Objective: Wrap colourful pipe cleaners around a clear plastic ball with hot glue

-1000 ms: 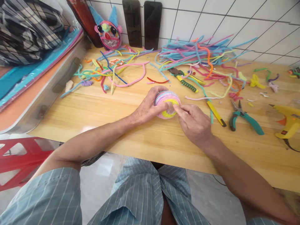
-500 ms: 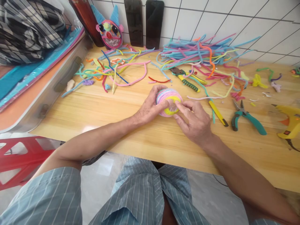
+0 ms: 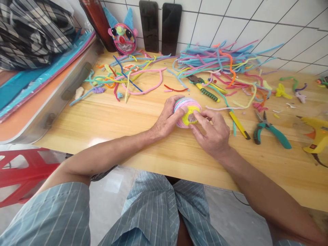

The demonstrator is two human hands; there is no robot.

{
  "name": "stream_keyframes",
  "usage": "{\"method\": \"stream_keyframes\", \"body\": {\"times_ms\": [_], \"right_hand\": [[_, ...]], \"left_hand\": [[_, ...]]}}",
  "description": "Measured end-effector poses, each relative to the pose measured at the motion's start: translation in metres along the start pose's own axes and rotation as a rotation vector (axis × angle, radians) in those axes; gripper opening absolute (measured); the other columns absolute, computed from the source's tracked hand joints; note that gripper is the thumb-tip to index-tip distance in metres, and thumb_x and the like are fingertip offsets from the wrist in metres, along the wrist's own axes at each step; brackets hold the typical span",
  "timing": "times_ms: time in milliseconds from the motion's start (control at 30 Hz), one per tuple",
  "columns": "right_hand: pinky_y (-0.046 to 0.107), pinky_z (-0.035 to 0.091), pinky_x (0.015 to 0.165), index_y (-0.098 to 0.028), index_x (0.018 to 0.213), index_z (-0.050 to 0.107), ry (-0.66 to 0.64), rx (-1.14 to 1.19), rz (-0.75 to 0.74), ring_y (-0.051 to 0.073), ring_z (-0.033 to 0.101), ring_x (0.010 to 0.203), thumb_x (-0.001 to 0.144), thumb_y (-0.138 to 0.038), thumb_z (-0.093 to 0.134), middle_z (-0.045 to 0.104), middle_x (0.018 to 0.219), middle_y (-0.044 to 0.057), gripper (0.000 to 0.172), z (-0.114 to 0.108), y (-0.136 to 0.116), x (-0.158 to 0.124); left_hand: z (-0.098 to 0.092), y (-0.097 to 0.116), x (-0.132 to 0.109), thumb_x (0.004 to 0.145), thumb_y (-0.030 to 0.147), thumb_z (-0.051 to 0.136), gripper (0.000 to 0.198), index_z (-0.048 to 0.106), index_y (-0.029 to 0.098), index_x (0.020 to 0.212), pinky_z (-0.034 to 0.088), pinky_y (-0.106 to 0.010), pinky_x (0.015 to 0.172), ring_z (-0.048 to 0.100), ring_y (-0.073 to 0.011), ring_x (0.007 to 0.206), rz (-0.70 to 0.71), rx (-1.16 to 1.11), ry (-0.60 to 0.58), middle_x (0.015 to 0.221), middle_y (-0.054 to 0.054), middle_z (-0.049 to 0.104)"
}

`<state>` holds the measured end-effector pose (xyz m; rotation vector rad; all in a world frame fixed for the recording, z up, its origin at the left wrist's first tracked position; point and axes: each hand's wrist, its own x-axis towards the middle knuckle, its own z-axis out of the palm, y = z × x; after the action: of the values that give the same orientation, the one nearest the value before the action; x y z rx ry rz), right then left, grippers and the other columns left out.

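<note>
A small round ball (image 3: 185, 106) wound from pastel pipe cleaners, pink and blue outside with a yellow ring at its front, rests on the wooden table (image 3: 133, 112). My left hand (image 3: 166, 119) wraps around its left side and grips it. My right hand (image 3: 211, 133) touches the yellow ring from the right, thumb and forefinger pinched at its clear centre.
Loose pipe cleaners (image 3: 217, 59) lie piled at the back. Green-handled pliers (image 3: 269, 130), a yellow utility knife (image 3: 239, 124), striped cutters (image 3: 205, 89) and a yellow glue gun (image 3: 316, 135) lie right. A pipe-cleaner clown face (image 3: 123, 34) and two dark phones (image 3: 160, 25) lean on the tiled wall.
My right fingers have closed in on the yellow ring's centre, and the ball has tipped slightly toward me. My left hand keeps its grip.
</note>
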<state>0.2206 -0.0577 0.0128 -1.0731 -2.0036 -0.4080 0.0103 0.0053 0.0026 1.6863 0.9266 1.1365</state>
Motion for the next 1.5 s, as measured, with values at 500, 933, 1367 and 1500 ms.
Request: {"method": "stream_keyframes", "body": {"times_ms": [500,933,1367,1500], "right_hand": [[0.038,0.066,0.088,-0.025,0.152,0.069,-0.010,-0.014,-0.037,0.026,0.079,0.107,0.104,-0.024,0.075,0.080,0.121,0.012,0.048,0.002,0.001,0.003],[0.040,0.066,0.093,-0.024,0.163,0.062,-0.043,0.057,-0.070,0.027,0.076,0.111,0.105,-0.020,0.073,0.079,0.126,0.015,0.058,-0.003,0.004,0.002],[0.039,0.069,0.090,-0.025,0.155,0.068,-0.048,0.109,-0.051,0.024,0.079,0.106,0.106,-0.012,0.067,0.081,0.124,0.014,0.050,-0.004,0.006,0.001],[0.041,0.069,0.091,-0.032,0.155,0.069,-0.089,0.120,0.000,0.024,0.080,0.109,0.106,-0.009,0.062,0.082,0.122,0.010,0.054,-0.006,0.007,0.000]], "left_hand": [[-0.037,-0.002,0.035,0.106,0.067,0.064,0.047,0.069,0.026,0.083,0.051,-0.054,0.128,0.068,-0.0281,0.135,0.173,0.094,0.211,0.132,-0.008,0.076],[-0.031,0.011,0.029,0.097,0.051,0.074,0.052,0.072,0.018,0.137,0.056,-0.041,0.119,0.073,-0.0271,0.132,0.139,0.177,-0.142,0.140,-0.012,0.078],[-0.027,0.015,0.026,0.091,0.058,0.079,0.057,0.069,0.018,0.130,0.059,-0.040,0.114,0.074,-0.0278,0.128,0.055,0.086,-0.116,0.137,-0.012,0.079],[-0.024,0.011,0.024,0.093,0.061,0.078,0.058,0.069,0.018,0.131,0.058,-0.041,0.115,0.074,-0.0280,0.129,0.064,0.093,-0.070,0.137,-0.013,0.078]]}}
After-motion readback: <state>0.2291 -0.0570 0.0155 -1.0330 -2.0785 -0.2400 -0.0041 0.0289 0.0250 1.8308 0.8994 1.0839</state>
